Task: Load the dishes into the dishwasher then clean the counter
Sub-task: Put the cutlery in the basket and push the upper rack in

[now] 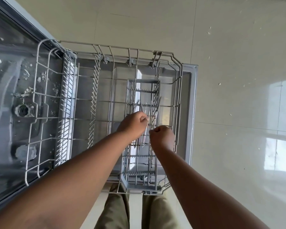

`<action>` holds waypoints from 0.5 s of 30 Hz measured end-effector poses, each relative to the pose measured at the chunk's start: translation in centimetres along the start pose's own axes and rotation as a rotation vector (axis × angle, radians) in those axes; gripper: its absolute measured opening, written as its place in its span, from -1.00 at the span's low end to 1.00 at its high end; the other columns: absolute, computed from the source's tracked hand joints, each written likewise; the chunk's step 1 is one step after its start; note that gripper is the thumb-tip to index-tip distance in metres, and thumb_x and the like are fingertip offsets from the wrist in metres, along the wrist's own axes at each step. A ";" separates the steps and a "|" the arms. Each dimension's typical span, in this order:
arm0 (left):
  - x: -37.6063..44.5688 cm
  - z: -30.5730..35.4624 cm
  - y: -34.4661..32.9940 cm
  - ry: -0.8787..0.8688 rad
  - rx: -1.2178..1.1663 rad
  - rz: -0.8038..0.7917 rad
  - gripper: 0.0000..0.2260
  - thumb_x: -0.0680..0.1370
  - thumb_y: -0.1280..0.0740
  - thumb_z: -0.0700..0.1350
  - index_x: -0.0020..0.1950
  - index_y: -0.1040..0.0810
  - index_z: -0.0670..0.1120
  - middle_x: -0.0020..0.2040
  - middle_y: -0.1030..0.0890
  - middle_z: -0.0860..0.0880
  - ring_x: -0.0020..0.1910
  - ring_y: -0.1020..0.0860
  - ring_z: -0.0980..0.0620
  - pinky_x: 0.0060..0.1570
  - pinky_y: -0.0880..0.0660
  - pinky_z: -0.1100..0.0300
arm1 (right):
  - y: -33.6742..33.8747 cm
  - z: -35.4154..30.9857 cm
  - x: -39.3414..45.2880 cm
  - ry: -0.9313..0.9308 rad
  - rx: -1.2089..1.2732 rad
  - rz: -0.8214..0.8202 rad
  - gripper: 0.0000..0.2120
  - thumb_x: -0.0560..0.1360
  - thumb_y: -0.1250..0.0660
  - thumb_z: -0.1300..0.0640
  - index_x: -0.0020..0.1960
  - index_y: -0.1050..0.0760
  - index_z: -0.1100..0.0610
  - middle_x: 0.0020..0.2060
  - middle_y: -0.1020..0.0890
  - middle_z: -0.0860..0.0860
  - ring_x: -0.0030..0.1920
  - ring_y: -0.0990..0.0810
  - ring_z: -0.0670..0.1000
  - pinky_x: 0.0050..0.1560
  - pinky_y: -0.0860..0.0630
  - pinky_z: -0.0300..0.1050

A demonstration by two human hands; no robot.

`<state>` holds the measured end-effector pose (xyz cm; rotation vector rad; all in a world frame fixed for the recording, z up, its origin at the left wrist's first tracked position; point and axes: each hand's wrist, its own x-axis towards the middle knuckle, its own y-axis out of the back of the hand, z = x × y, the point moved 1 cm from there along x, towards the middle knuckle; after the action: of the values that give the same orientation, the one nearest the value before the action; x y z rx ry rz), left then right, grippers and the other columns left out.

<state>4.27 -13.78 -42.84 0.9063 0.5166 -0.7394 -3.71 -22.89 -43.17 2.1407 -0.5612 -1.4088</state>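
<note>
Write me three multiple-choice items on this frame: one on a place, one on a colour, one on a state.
1. Where does the cutlery basket sit?
A. On the floor beside the door
B. In the pulled-out lower rack, on the side toward the open door's outer edge
C. Deep inside the tub

2. What colour is the cutlery basket?
A. Red
B. Grey
C. Green

3. What is the left hand doing?
A. Lying flat on the floor
B. Gripping a bunch of forks over the basket
C. Hanging at the person's side

Answers: 1 B, the basket stands within the rack's wires over the open door. 2 B, its plastic frame is plain grey. 3 B, curled fingers hold the handles, with tines pointing away; the right hand pinches beside it.
</note>
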 end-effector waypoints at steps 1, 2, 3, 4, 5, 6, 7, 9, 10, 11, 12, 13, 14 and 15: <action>-0.2 -0.5 0.1 -0.003 0.002 0.021 -0.83 0.61 -0.24 0.01 0.14 -0.56 0.04 -0.04 -0.60 0.08 -0.17 -0.57 0.05 -0.16 -0.47 0.19 | -0.1 0.0 -0.1 0.027 -0.006 0.020 -0.77 0.42 -0.29 0.25 -0.41 -0.40 0.14 -0.54 -0.40 -0.01 -0.48 -0.33 -0.01 -0.51 -0.17 -0.20; -0.4 -0.9 0.2 -0.011 -0.001 0.037 -0.84 0.61 -0.23 -0.01 0.13 -0.56 0.04 -0.03 -0.59 0.10 -0.19 -0.57 0.05 -0.16 -0.49 0.19 | -0.2 0.1 -0.3 0.059 -0.010 0.037 -0.76 0.44 -0.27 0.25 -0.39 -0.39 0.13 -0.51 -0.42 -0.01 -0.47 -0.34 -0.01 -0.50 -0.17 -0.20; -0.5 -1.3 0.2 -0.022 -0.004 0.049 -0.84 0.61 -0.23 -0.03 0.13 -0.56 0.03 -0.01 -0.59 0.12 -0.16 -0.58 0.04 -0.11 -0.52 0.16 | -0.4 0.2 -0.5 0.095 -0.016 0.051 -0.77 0.47 -0.26 0.23 -0.36 -0.40 0.12 -0.47 -0.45 -0.01 -0.45 -0.35 -0.03 -0.49 -0.18 -0.20; -0.8 -1.7 0.2 -0.033 -0.005 0.060 -0.84 0.61 -0.23 -0.04 0.13 -0.56 0.02 0.01 -0.59 0.13 -0.11 -0.59 0.03 -0.05 -0.54 0.13 | -0.5 0.5 -0.7 0.133 -0.025 0.065 -0.80 0.49 -0.26 0.20 -0.31 -0.43 0.11 -0.41 -0.49 0.00 -0.42 -0.36 -0.04 -0.48 -0.19 -0.22; -0.9 -2.2 0.2 -0.042 -0.004 0.068 -0.84 0.61 -0.23 -0.05 0.13 -0.56 0.02 0.04 -0.60 0.12 -0.08 -0.60 0.04 -0.01 -0.55 0.11 | -0.7 0.7 -0.9 0.164 -0.043 0.074 -0.82 0.51 -0.26 0.18 -0.27 -0.45 0.11 -0.37 -0.51 0.00 -0.40 -0.38 -0.05 -0.47 -0.19 -0.24; -1.0 -2.5 0.2 -0.050 -0.005 0.076 -0.84 0.61 -0.22 -0.05 0.13 -0.56 0.02 0.05 -0.62 0.10 -0.08 -0.60 0.04 0.00 -0.55 0.10 | -0.9 1.0 -1.0 0.182 -0.069 0.075 -0.83 0.51 -0.25 0.16 -0.26 -0.46 0.10 -0.34 -0.51 0.00 -0.39 -0.38 -0.05 -0.47 -0.19 -0.25; -1.2 -2.9 0.2 -0.055 -0.002 0.083 -0.84 0.61 -0.22 -0.05 0.12 -0.56 0.02 0.04 -0.63 0.09 -0.08 -0.60 0.05 0.00 -0.55 0.10 | -1.1 1.2 -1.1 0.185 -0.099 0.064 -0.83 0.52 -0.25 0.15 -0.26 -0.45 0.10 -0.34 -0.50 0.00 -0.39 -0.37 -0.05 -0.47 -0.18 -0.24; -1.2 -3.3 0.1 -0.065 0.007 0.095 -0.85 0.61 -0.23 -0.07 0.10 -0.57 0.01 0.01 -0.64 0.07 -0.12 -0.59 0.05 -0.04 -0.55 0.13 | -1.6 1.6 -1.1 0.162 -0.143 0.037 -0.82 0.51 -0.23 0.17 -0.26 -0.45 0.11 -0.34 -0.49 0.01 -0.41 -0.36 -0.06 -0.48 -0.16 -0.22; -1.2 -3.5 0.1 -0.076 0.011 0.102 -0.84 0.61 -0.23 -0.07 0.10 -0.57 0.00 0.02 -0.64 0.06 -0.12 -0.59 0.05 -0.07 -0.53 0.16 | -1.7 1.6 -0.9 0.144 -0.153 0.033 -0.83 0.51 -0.23 0.19 -0.26 -0.45 0.12 -0.35 -0.50 0.01 -0.40 -0.37 -0.04 -0.48 -0.16 -0.22; -1.2 -3.6 0.1 -0.090 0.015 0.110 -0.83 0.61 -0.23 -0.08 0.11 -0.58 -0.02 0.03 -0.64 0.05 -0.11 -0.57 0.06 -0.10 -0.49 0.19 | -1.8 1.5 -0.7 0.124 -0.157 0.031 -0.84 0.50 -0.23 0.20 -0.25 -0.47 0.13 -0.35 -0.51 0.02 -0.39 -0.40 0.00 -0.48 -0.17 -0.22; -1.2 -3.6 0.1 -0.108 0.021 0.122 -0.82 0.61 -0.23 -0.09 0.13 -0.58 -0.03 0.04 -0.64 0.04 -0.11 -0.55 0.06 -0.13 -0.44 0.22 | -1.9 1.4 -0.4 0.103 -0.153 0.029 -0.84 0.49 -0.23 0.22 -0.25 -0.47 0.14 -0.36 -0.51 0.03 -0.36 -0.43 0.03 -0.48 -0.19 -0.22; -1.2 -3.6 0.1 -0.130 0.025 0.136 -0.82 0.61 -0.23 -0.11 0.13 -0.58 -0.05 0.04 -0.64 0.02 -0.11 -0.54 0.05 -0.14 -0.41 0.23 | -2.1 1.2 -0.1 0.083 -0.141 0.024 -0.84 0.48 -0.23 0.24 -0.27 -0.47 0.14 -0.38 -0.51 0.03 -0.34 -0.44 0.05 -0.47 -0.19 -0.22; -1.2 -3.5 0.2 -0.155 0.026 0.155 -0.81 0.61 -0.23 -0.12 0.14 -0.59 -0.07 0.05 -0.64 0.00 -0.10 -0.55 0.03 -0.15 -0.40 0.23 | -2.2 1.0 0.2 0.064 -0.127 0.021 -0.84 0.47 -0.23 0.25 -0.28 -0.46 0.14 -0.40 -0.49 0.03 -0.33 -0.45 0.07 -0.47 -0.19 -0.21; -1.3 -3.4 0.3 -0.180 0.028 0.175 -0.81 0.60 -0.23 -0.13 0.14 -0.59 -0.08 0.07 -0.64 -0.01 -0.06 -0.57 0.00 -0.13 -0.42 0.22 | -2.4 0.8 0.3 0.041 -0.114 0.019 -0.84 0.45 -0.23 0.26 -0.30 -0.45 0.14 -0.42 -0.48 0.02 -0.33 -0.45 0.07 -0.47 -0.20 -0.21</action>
<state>3.38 -10.29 -43.62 0.8890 0.2650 -0.6622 -4.23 -21.37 -45.16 2.0638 -0.4736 -1.3507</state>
